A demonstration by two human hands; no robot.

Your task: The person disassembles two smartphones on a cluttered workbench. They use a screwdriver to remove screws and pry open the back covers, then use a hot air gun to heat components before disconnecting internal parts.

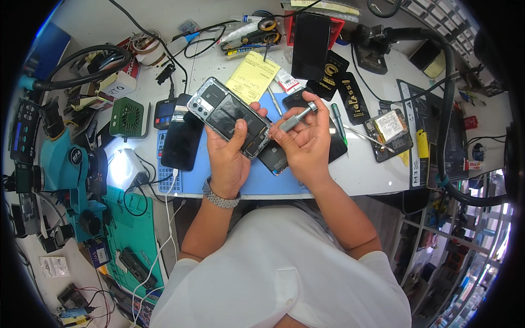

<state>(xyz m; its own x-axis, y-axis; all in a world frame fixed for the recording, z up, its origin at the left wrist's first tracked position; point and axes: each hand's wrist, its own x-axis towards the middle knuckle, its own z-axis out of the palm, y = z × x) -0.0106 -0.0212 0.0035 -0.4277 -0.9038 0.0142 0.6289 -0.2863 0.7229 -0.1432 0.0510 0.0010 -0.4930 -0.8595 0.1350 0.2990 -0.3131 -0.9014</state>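
Note:
My left hand point(232, 150) grips an opened smartphone point(221, 109), its back cover off and its inside facing up, tilted with the camera end at upper left. In my right hand point(309, 139) is a grey metal screwdriver point(295, 120), fingers wrapped round its handle. The driver's tip points at the phone's lower right end; whether it touches is hidden by my fingers. Beneath both hands lies a dark phone back cover point(273, 159) on the blue mat point(246, 183). A black phone point(183, 139) rests left of my left hand.
At far left stand a teal microscope point(71, 164) and a green fan point(129, 117). A yellow notepad point(251, 76), a standing black phone point(310, 46) and a green screwdriver point(338, 120) lie beyond my hands. On the right are a disassembled phone point(388, 134) and a thick black lamp arm point(451, 104).

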